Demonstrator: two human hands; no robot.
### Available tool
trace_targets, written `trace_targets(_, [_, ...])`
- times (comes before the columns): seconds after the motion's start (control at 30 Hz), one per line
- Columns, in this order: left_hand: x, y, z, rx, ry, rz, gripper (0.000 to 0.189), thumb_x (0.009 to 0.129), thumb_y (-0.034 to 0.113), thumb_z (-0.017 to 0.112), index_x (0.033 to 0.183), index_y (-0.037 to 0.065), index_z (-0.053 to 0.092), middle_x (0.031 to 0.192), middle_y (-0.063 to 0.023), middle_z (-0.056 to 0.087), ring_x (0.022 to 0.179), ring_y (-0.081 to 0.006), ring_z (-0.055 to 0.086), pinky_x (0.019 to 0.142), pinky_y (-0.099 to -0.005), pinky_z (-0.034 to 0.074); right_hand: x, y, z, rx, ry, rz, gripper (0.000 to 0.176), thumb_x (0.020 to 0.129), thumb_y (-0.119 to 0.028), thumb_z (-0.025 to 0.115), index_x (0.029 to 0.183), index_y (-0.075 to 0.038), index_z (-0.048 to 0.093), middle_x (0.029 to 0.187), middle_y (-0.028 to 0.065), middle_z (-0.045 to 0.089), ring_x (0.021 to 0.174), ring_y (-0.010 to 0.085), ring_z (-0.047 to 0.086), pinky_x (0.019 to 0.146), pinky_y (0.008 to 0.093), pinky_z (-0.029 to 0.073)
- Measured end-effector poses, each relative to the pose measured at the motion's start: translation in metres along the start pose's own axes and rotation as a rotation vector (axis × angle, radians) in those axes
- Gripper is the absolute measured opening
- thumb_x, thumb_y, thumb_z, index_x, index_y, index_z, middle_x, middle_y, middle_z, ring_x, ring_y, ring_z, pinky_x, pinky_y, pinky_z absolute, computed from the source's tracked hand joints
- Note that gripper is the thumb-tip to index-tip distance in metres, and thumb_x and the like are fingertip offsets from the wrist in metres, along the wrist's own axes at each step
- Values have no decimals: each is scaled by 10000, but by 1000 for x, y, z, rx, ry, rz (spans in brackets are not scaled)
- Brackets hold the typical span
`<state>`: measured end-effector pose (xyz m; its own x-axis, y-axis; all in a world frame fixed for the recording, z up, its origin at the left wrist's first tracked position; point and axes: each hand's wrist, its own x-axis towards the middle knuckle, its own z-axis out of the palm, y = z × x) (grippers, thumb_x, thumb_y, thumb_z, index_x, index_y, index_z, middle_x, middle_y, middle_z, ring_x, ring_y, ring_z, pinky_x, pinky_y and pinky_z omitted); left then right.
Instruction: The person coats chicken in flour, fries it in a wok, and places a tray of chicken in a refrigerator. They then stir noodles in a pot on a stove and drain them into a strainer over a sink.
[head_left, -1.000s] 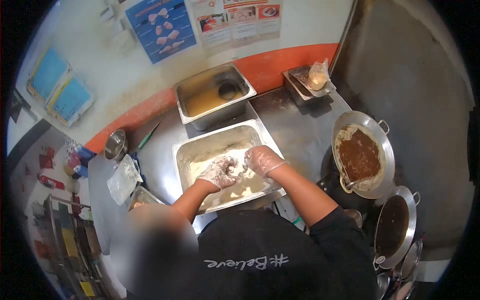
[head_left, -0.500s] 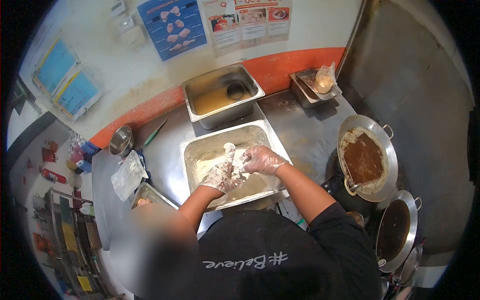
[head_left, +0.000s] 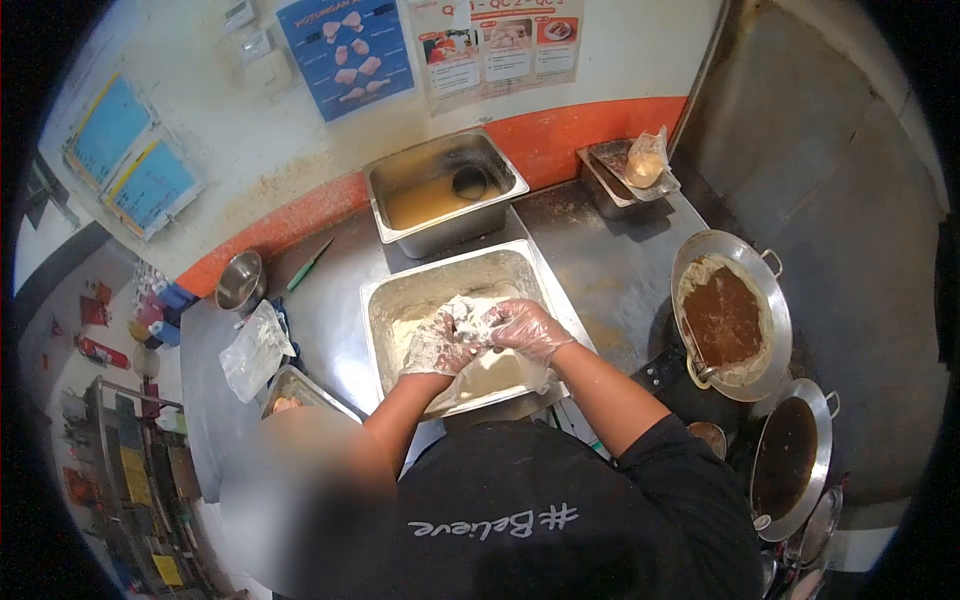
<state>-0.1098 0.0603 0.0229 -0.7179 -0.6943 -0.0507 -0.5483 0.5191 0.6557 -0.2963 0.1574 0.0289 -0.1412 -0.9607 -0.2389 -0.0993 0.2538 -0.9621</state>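
Both my hands wear clear plastic gloves dusted with flour, over a deep rectangular metal pan (head_left: 545,275) with pale flour (head_left: 508,376) in it. A white, flour-coated piece of chicken (head_left: 470,318) is between them. My left hand (head_left: 437,346) is closed around its left side, its glove thickly caked with flour. From the right, my right hand (head_left: 530,328) grips the same piece with bent fingers. The fingertips of both hands are partly hidden by flour and by each other.
Behind the pan stands a metal container (head_left: 450,237) of cloudy yellowish liquid. At right are two woks of brown oil, one nearer the wall (head_left: 779,345) and one lower (head_left: 822,455). Left lie a metal bowl (head_left: 240,284), a green-handled knife (head_left: 309,266), a plastic bag (head_left: 255,355) and a tray (head_left: 335,394).
My hands have drawn closer together around the coated piece. The left fingers have tilted down from pointing up, and the right hand has shifted slightly down.
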Motion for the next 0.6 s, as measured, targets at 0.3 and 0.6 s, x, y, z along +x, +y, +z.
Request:
trace_targets(0.3, [-30, -27, -22, 39, -131, -74, 1180, 660, 314, 926, 1567, 87, 205, 1334, -199, 559, 1134, -326, 610, 980, -404, 508, -14, -14, -36, -1362, 8, -122, 152, 824, -126, 624, 903, -67, 739, 885, 188, 708, 869, 358, 707, 767, 459, 564])
trace_targets(0.6, [-51, -25, -16, 215, -358, -165, 960, 791, 393, 812, 1518, 19, 312, 1328, -207, 600, 1192, -352, 609, 978, -421, 502, -89, -53, -157, -619, 378, -352, 262, 688, -155, 700, 928, -53, 708, 878, 192, 692, 811, 378, 675, 770, 434, 537])
